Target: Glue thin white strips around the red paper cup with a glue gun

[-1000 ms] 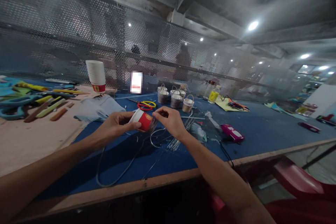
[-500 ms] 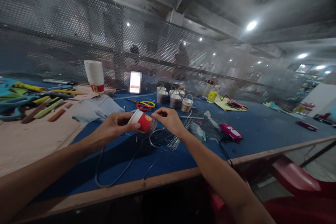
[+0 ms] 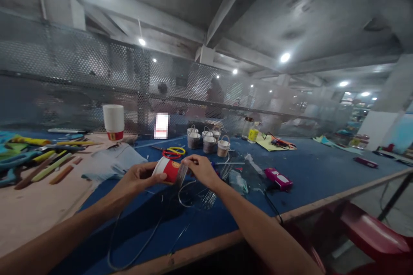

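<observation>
My left hand (image 3: pixel 140 177) grips a red and white paper cup (image 3: pixel 170 169), which lies tilted on its side above the blue table. Grey cord (image 3: pixel 181 176) is wound around the cup's narrow end. At that end the fingertips of my right hand (image 3: pixel 200 171) pinch together on the cord; the exact spot they hold is too small to make out. A long loop of cord (image 3: pixel 137 262) trails below the cup to the table's front edge. Thin clear strands (image 3: pixel 209 199) lie beneath my right wrist.
Several small cord-wrapped cups with handles (image 3: pixel 209 143) stand behind my hands. Scissors (image 3: pixel 173 152) lie left of them. A paper cup stack (image 3: pixel 114 120) and tools (image 3: pixel 48 167) are at left. To the right are a magenta device (image 3: pixel 278 179), a yellow-labelled bottle (image 3: pixel 253 134) and a red chair (image 3: pixel 374 230).
The view has tilted upward, so the table and hands sit lower in the picture. Both hands keep their hold at the cup, with the right fingers still at its wound end.
</observation>
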Tool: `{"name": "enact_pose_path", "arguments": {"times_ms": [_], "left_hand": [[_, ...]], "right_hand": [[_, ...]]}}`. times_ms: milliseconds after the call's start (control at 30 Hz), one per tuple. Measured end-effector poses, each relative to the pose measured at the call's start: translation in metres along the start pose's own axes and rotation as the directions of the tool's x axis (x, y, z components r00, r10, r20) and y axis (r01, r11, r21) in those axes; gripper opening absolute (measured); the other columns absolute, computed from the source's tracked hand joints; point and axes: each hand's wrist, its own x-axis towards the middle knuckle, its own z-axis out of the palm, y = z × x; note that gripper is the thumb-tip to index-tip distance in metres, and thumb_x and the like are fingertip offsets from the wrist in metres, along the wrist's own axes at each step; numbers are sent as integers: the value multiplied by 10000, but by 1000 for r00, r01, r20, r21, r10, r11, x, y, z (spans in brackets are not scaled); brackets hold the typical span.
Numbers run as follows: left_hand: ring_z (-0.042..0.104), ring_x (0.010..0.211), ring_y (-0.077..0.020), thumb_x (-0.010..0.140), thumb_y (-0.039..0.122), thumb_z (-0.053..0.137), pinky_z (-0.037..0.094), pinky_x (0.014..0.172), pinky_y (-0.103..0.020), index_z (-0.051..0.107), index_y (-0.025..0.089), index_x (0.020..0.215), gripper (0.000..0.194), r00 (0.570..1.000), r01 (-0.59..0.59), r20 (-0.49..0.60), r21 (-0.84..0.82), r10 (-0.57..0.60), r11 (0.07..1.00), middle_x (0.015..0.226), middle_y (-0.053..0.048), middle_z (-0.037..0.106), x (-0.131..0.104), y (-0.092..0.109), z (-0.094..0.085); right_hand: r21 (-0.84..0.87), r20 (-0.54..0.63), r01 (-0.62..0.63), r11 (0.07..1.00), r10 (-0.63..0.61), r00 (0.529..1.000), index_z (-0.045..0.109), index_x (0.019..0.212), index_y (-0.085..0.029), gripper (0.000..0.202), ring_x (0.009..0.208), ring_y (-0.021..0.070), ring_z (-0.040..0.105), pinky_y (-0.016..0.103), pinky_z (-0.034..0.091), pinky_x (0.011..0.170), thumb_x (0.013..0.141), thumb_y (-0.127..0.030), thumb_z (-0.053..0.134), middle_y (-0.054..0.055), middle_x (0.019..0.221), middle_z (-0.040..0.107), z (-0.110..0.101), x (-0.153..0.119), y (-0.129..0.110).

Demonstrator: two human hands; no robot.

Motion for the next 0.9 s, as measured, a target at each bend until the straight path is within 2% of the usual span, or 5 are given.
{"name": "enact_pose_path", "arguments": {"times_ms": [233,400,567,733,900], "left_hand": [[771,976,-302,731,417,921,589,935,-353,880,242,1054,370,994,-5,-107,0,5,1000,982,-73,861,7,-1,-10],[761,1034,-317,790,470,869,575,959,-355,881,258,1020,314,991,-31,-129,61,39,998,1044,-82,859,9,-6,-14],[756,1042,-331,807,508,846,571,954,-369,875,255,1061,359,992,-19,-123,116,34,993,1045,-87,857,10,-12,-16],[759,1031,-344,788,487,862,565,977,-403,869,230,1079,388,998,11,-66,125,-3,992,1000,-91,853,10,-10,-13],[746,1030,-323,799,442,862,567,949,-361,867,245,1049,318,997,14,-82,101,-5,995,1045,-76,850,6,-6,-10]], "right_hand": [[148,-4,74,986,-74,997,705,1014,-187,514,499,101,566,250,465,518,998,-678,555,41,921,740,1,-1,-3],[134,4,110,985,-111,994,694,1037,-202,300,516,93,592,250,496,538,1003,-490,616,38,1035,729,2,-4,-7],[100,-27,107,989,-105,994,704,1037,-203,161,540,84,617,233,487,572,890,-262,731,21,1031,731,4,-3,-3],[50,-74,158,986,-154,985,727,997,-205,161,566,107,607,243,490,564,844,-240,762,11,973,738,5,-3,2],[-88,-124,231,969,-240,963,754,953,-215,76,734,164,670,282,547,715,887,-234,723,15,931,747,4,-8,-1]]}}
